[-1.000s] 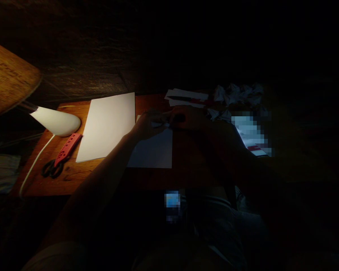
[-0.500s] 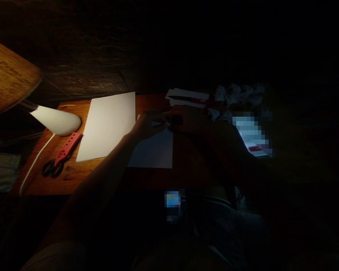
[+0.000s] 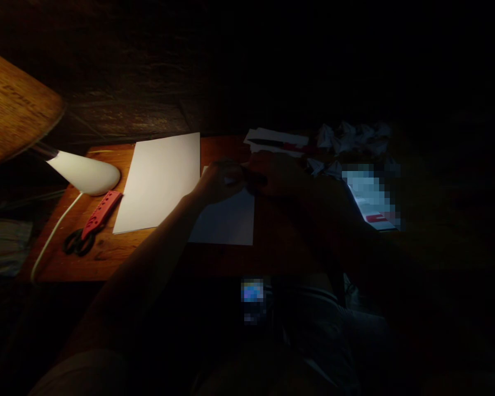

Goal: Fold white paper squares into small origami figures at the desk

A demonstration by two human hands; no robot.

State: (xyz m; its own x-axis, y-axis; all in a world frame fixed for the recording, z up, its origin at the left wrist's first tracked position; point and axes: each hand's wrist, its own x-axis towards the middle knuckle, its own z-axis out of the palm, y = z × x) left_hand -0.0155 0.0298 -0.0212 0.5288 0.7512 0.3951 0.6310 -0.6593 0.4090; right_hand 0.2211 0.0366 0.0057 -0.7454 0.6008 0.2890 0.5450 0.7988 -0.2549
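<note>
On a small wooden table lies a white sheet of paper. My left hand rests closed on the sheet's far edge, fingers pinching the paper. Right beside it, my right hand is in deep shadow, also curled at the same edge, with a dark thing at its fingertips that I cannot make out. The two hands nearly touch.
A larger white sheet lies to the left. A white lamp base with its cord and red-handled scissors sit at the table's left end. Folded papers, crumpled paper and a lit, blurred card lie to the right.
Both hands stay at the sheet's far edge with only slight finger movement. The view has drifted a little.
</note>
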